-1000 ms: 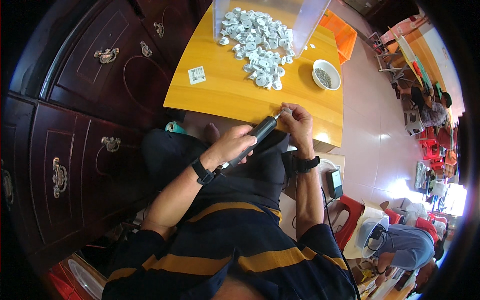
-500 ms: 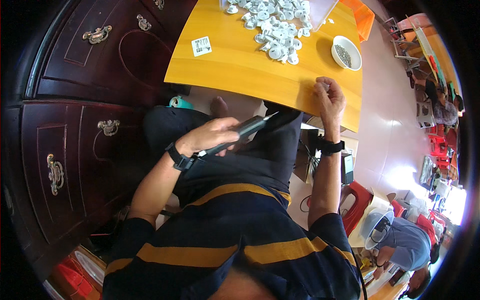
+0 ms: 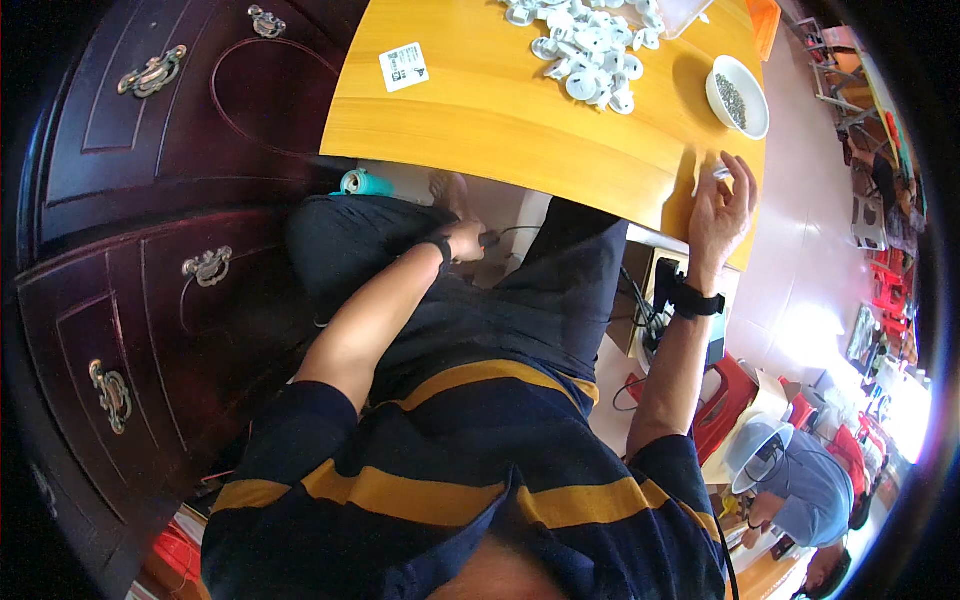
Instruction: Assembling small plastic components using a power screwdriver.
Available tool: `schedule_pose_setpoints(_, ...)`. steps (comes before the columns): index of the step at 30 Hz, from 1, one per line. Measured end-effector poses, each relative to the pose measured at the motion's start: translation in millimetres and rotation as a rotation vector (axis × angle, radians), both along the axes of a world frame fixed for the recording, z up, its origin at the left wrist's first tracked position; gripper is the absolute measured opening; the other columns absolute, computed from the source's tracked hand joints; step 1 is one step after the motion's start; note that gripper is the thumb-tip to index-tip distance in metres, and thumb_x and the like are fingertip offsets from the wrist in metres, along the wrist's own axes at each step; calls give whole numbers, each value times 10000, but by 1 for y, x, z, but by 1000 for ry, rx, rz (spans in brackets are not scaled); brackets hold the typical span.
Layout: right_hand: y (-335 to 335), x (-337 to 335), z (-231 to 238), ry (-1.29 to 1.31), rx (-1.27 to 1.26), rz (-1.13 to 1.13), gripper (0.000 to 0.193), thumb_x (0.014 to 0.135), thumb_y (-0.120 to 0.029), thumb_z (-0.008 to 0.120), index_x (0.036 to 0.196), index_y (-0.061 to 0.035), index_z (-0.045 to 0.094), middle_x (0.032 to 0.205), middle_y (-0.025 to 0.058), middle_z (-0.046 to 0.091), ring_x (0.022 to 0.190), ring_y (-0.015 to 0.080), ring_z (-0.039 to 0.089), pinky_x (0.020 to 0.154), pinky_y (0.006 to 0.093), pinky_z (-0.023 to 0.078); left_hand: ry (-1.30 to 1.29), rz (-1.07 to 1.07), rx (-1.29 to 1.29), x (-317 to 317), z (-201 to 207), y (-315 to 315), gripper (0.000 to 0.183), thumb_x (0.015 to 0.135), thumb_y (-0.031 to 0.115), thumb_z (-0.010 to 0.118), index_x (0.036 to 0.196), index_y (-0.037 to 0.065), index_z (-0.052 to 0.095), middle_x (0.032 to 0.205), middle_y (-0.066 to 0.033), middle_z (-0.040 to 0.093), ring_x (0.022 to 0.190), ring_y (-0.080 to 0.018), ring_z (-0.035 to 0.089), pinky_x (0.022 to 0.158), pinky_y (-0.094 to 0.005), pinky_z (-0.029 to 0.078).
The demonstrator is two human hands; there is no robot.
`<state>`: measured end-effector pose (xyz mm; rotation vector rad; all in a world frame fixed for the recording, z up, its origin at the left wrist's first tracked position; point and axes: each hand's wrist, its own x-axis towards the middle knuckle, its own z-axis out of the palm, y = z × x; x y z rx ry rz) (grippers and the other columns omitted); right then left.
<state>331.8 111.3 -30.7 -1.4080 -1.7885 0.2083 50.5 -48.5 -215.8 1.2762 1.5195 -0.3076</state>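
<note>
Below the table's near edge, over my lap, my left hand [image 3: 463, 243] is closed around a dark, pen-shaped electric screwdriver [image 3: 490, 239]. Only one dark end of it shows, with a thin dark line like a cord running right; the hand hides the rest. At the table's right front, my right hand [image 3: 724, 212] holds a small white plastic part [image 3: 721, 172] between thumb and curled fingers. A heap of similar white plastic parts [image 3: 590, 60] lies farther back. Beyond the right hand stands a white bowl [image 3: 757, 122] with small metal pieces, probably screws [image 3: 731, 101].
A white printed label [image 3: 403, 67] lies on the yellow table [image 3: 450, 120]. Dark wooden drawers [image 3: 120, 260] stand close on the left. A teal cylinder [image 3: 366, 184] is under the table edge. At the lower right, a person in blue [image 3: 815, 485] is beside a red stool [image 3: 722, 405].
My left hand has dropped away toward the space under the table with the screwdriver, whose tip no longer shows. My right hand has shifted right, its fingers loosening somewhat around the white part.
</note>
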Motion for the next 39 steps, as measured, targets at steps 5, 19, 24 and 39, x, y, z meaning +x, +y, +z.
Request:
schedule_pose_setpoints(5, -6, 1, -4, 104, 68, -60, 294, 848, -60, 670, 1140, -86, 645, 1259, 123, 560, 1149, 250, 537, 931, 356, 451, -12, 72, 67, 8, -43, 10, 499, 800, 206, 627, 1241, -4, 528, 1027, -210, 651, 835, -306, 673, 723, -397, 536)
schedule_pose_setpoints(19, -14, 10, -13, 361, -15, -138, 145, 872, 8, 652, 1016, -8, 639, 878, 19, 602, 772, 81, 521, 730, 215, 436, 115, -43, 72, 36, -83, 13, 540, 838, 171, 564, 1367, 87, 493, 1376, -212, 500, 1288, -325, 477, 1036, -413, 419)
schedule_pose_setpoints(24, -13, 6, -14, 349, -24, -125, 137, 876, 12, 652, 1012, -3, 640, 880, 21, 605, 773, 80, 529, 732, 217, 437, 90, -60, 9, 33, -60, 25, 568, 816, 143, 574, 1371, 70, 480, 1366, -219, 495, 1241, -319, 485, 992, -408, 425)
schedule_pose_setpoints(39, -14, 7, -8, 368, -64, -142, 111, 875, 3, 650, 984, -19, 653, 832, -5, 590, 755, 61, 511, 727, 211, 439, -33, 22, 40, 34, -32, 32, 581, 777, 74, 553, 1346, -1, 465, 1191, -240, 603, 892, -322, 658, 699, -400, 541)
